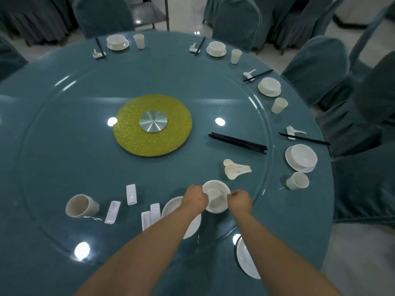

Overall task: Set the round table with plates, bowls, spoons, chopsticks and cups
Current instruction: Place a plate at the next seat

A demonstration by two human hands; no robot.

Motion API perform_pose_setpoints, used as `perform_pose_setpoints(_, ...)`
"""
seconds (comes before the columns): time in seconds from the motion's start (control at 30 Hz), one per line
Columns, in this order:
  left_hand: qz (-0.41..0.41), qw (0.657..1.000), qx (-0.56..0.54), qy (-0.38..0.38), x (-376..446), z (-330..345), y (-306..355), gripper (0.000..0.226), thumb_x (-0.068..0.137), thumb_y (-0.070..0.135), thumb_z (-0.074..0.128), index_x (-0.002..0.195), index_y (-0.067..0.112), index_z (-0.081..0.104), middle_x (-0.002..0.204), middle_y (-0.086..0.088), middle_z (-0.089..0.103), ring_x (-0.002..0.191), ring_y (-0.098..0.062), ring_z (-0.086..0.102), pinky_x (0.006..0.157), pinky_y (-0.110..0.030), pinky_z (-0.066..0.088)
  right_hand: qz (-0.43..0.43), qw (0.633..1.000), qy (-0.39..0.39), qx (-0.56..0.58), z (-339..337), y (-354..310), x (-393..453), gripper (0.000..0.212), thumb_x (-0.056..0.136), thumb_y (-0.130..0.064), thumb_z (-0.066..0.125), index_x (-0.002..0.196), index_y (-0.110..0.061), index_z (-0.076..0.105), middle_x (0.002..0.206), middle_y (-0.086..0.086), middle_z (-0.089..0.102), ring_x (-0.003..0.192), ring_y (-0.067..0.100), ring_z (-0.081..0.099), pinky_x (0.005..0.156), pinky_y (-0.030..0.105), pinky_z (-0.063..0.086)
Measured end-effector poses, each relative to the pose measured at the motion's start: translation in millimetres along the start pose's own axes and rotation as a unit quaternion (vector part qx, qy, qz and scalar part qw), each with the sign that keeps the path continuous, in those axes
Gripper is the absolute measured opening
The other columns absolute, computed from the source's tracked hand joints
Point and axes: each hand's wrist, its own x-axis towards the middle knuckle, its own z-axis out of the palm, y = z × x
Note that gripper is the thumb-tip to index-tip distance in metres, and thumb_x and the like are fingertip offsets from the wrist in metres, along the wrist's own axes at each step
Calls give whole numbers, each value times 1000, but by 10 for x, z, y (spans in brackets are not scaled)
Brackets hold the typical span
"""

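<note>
Both hands grip one white bowl point(215, 196) over the near part of the table point(64, 129): left hand point(195, 198) on its left rim, right hand point(239, 202) on its right. The bare plate point(245, 258) lies nearer, to the right, under the right forearm.

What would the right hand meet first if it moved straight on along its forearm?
Apart from the bowl that the right hand already grips, probably the pile of white spoons; depth is unclear.
</note>
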Motion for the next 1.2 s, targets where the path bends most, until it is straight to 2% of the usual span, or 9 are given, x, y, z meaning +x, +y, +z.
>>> perform_pose_setpoints(0.1,6,1000,-11,16,3,82,-2,34,88,7,42,114,3,63,115,-17,62,103,-32,59,90,-35,48,-14,1000,7,-11,24,20,11,20,89,-11,51,92,-4,70,91,13,69,81,29,59,67,24,40)
perform_pose_setpoints(0.23,-19,999,-15,43,-67,149,-15,33,89,12,41,115,5,62,126,-11,46,109,-30,53,98,-36,44,-26,1000,8,5,42,14,-73,25,86,-9,48,61,-11,54,62,4,54,67,27,49,48,24,33)
perform_pose_setpoints(0.33,-40,997,-4,65,-132,161,-15,34,90,16,41,117,9,60,129,-11,43,116,-32,45,99,-35,40,-32,999,16,17,56,10,-140,29,84,-10,48,55,-14,47,55,-1,47,63,25,46,45,21,28)
perform_pose_setpoints(0.47,-36,996,-24,77,-202,150,-10,37,90,13,40,123,8,55,128,-13,47,117,-32,47,101,-38,41,-42,998,30,33,54,-3,-164,20,86,-9,49,80,-13,68,74,4,63,71,25,53,57,23,35)
perform_pose_setpoints(0.57,-20,994,-58,91,-270,115,11,37,89,10,42,124,7,54,125,-14,48,111,-31,52,98,-35,44,-51,995,45,74,12,-11,-190,19,87,-8,53,93,-11,71,88,5,69,77,23,55,67,23,38)
perform_pose_setpoints(0.67,-3,990,-96,108,-398,52,61,37,90,9,45,125,9,56,122,-15,53,103,-29,57,88,-29,44,-58,984,40,163,-141,13,-265,8,85,-10,59,87,-14,65,82,-1,65,81,22,61,70,23,40)
perform_pose_setpoints(0.83,6,982,-142,127,-600,83,117,30,90,13,56,119,10,61,110,-7,66,102,-26,62,87,-29,46,-87,974,1,209,-438,320,-347,6,84,-10,63,89,-13,65,81,-2,64,76,17,60,71,25,45)
perform_pose_setpoints(1.03,19,987,-135,84,-1022,527,254,12,86,21,60,92,13,68,91,-3,72,85,-20,63,74,-24,47,-77,982,-5,170,-728,1108,-545,6,86,-10,62,83,-10,67,81,5,69,77,24,64,74,32,51)
perform_pose_setpoints(1.2,28,995,-93,27,-1230,1082,351,21,86,18,55,77,6,69,71,-7,67,66,-18,52,63,-28,44,-20,993,-2,117,-752,1830,-629,19,92,-11,53,78,-3,64,82,19,70,76,26,61,75,37,51)
